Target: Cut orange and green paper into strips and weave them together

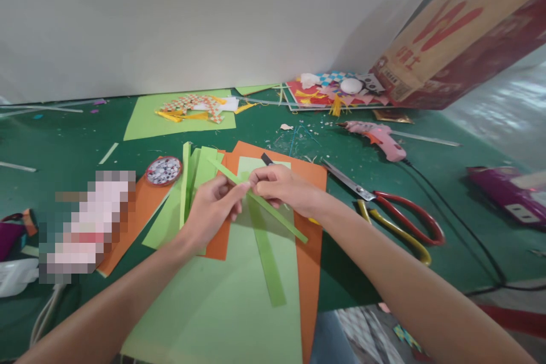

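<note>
My left hand (219, 202) and my right hand (284, 186) meet over the paper stack, both pinching a narrow bright-green paper strip (281, 218) near its middle. The strip slants from upper left to lower right. Beneath it, a wider green strip (267, 259) lies on a pale green sheet (239, 301), which rests on orange paper (310, 290). Beside my left hand are more cut green strips (185, 182) and green paper pieces. A dark-tipped tool (267, 159) pokes out from behind my right hand, its rest hidden.
Scissors (362, 190) with red and yellow handles and a pink glue gun (375, 136) with a black cord lie right. A round tray of googly eyes (164, 170) sits left. Woven paper crafts (191, 108) are at the back, near a large paper bag (452, 40).
</note>
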Tool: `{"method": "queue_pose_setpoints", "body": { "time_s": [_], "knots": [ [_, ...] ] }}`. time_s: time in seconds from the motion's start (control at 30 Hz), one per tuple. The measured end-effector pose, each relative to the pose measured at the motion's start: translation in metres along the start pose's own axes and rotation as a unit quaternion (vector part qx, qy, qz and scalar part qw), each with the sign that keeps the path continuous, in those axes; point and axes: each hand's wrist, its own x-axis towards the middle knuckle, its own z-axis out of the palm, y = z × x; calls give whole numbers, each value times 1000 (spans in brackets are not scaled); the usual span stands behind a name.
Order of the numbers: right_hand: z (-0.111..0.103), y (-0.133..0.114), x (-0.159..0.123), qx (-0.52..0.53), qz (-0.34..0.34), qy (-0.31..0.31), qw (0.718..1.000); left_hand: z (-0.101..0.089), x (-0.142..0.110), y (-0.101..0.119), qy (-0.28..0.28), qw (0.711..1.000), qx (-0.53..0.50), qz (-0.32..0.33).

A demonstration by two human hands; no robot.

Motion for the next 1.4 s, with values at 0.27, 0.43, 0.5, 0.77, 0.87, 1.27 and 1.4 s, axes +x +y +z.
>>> {"method": "queue_pose_setpoints", "body": {
  "time_s": [0.27, 0.43, 0.5, 0.77, 0.87, 1.27, 1.4],
  "knots": [
    [1, -1, 0, -9, 0, 17, 1000, -3, 2, -5, 57, 996, -2, 68],
    [0, -3, 0, -9, 7, 18, 1000, -4, 3, -7, 104, 988, -43, 106],
    [1, -2, 0, -4, 4, 22, 1000, -2, 2, -6, 72, 994, -27, 77],
    [1, -2, -1, 2, -1, 25, 1000, -2, 1, -4, 72, 994, -2, 82],
    [0, -3, -1, 16, -7, 26, 999, -4, 3, -5, 112, 988, -35, 98],
    [2, -2, -1, 27, 6, 29, 999, -3, 3, -5, 66, 995, -26, 65],
    [1, -2, 0, 66, 13, 28, 997, -5, 5, -2, 114, 989, -62, 73]
  ]
}}
